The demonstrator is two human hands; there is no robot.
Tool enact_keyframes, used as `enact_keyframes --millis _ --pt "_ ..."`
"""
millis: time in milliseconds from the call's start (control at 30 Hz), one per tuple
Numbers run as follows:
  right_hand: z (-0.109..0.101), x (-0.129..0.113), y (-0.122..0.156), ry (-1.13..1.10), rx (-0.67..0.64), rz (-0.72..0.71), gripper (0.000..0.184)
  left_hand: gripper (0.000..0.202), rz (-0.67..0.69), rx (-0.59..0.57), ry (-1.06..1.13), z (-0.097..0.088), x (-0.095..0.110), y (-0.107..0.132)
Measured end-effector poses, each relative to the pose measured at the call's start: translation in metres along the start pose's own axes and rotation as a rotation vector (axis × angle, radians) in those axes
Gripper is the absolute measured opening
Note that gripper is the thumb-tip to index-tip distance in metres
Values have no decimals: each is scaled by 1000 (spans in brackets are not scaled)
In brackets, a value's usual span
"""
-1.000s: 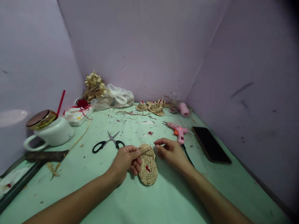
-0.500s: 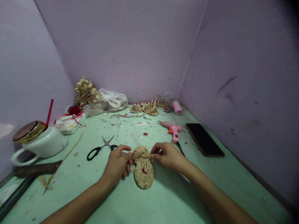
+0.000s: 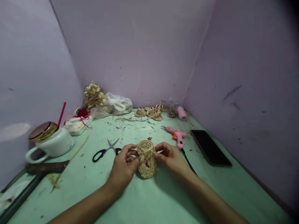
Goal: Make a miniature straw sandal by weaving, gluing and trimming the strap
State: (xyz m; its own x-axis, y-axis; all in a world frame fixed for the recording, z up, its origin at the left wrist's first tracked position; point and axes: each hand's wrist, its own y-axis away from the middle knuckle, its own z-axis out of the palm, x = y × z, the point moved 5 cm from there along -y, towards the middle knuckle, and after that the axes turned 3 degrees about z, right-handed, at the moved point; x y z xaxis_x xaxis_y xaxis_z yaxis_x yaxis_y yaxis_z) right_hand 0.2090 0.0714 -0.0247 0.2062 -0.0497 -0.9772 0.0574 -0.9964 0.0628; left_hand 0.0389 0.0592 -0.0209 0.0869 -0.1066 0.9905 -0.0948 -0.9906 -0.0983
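Note:
A small woven straw slipper (image 3: pixel 147 171) with a red bit on its sole is held in front of me, its band end farther away. Fingers of my left hand (image 3: pixel 126 163) pinch its left edge beside the band. On the opposite edge, the thumb and fingers of my right hand (image 3: pixel 169 155) close on it. Black-handled scissors (image 3: pixel 112 146) lie spread just beyond my left hand. A pink glue gun (image 3: pixel 178 135) with a lit red light rests beyond my right hand, its cord running toward my wrist.
At left stand a white mug (image 3: pixel 56 144) with a jar on it and a hammer (image 3: pixel 44 169). A phone (image 3: pixel 210 147) lies right. Along the back are a plastic bag (image 3: pixel 119 104), small woven pieces (image 3: pixel 154 113), a bead jar (image 3: pixel 171 109) and pink thread (image 3: pixel 181 113).
The slipper's far end has tipped up toward me, and both hands have closed in on its sides. The whole view has shifted slightly.

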Motion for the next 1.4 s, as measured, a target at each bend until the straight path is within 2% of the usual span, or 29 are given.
enact_keyframes --millis 133,300,533,633,900,1100,1233,1333,1400 --pt "1 -3 1 -186 -1 -14 18 36 23 56 0 -2 1 3" --pt "4 -4 4 -177 5 -50 22 32 42 54 21 -2 0 1" --pt "6 -13 7 -195 -18 -177 21 20 92 41 63 -3 3 1" --pt "6 -12 7 -189 -14 -168 21 18 96 24 76 -3 5 3" --pt "6 -7 7 -192 -34 -79 26 27 40 36 77 -3 1 1" --pt "7 -7 7 -204 -39 -77 22 28 32 47 116 -3 0 -1" --pt "2 -19 13 -88 52 -187 14 23 -20 40 118 -4 -4 -4" --pt "-6 -29 18 -15 162 -311 11 21 -72 108 134 -9 -6 -7" --pt "-8 -28 16 -28 148 -281 11 23 -54 142 153 -13 -4 -9"
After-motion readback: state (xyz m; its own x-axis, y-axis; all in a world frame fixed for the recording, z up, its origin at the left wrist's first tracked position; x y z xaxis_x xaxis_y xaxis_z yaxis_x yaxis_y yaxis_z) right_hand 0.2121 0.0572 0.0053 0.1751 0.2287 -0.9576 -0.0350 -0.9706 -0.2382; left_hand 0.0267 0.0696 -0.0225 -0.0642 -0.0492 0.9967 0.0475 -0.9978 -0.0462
